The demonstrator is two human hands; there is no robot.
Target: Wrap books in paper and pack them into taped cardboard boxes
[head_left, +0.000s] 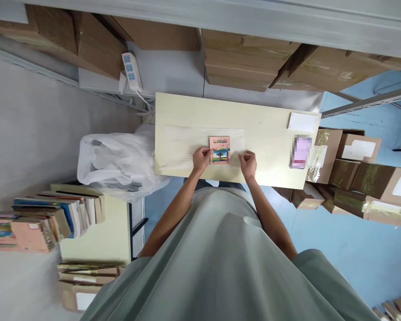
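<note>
A small pink book (220, 156) lies face up on the pale table, its cover printed with a tree picture. Beneath it stretches a thin whitish translucent sheet (183, 140), which looks like plastic wrap. My left hand (202, 159) is closed, thumb and fingers at the book's left edge. To the right of the book, apart from it, my right hand (248, 165) has its fingers curled together close to the sheet's right edge. Whatever may be between those fingertips is too small to make out.
On the table (270, 133) are a white card stack (302, 121) and a blurred-out pink item (301, 151). Left stand a translucent plastic bag (116, 160) and a row of books (63, 216). Cardboard boxes (370, 178) sit right; a power strip (132, 72) lies behind.
</note>
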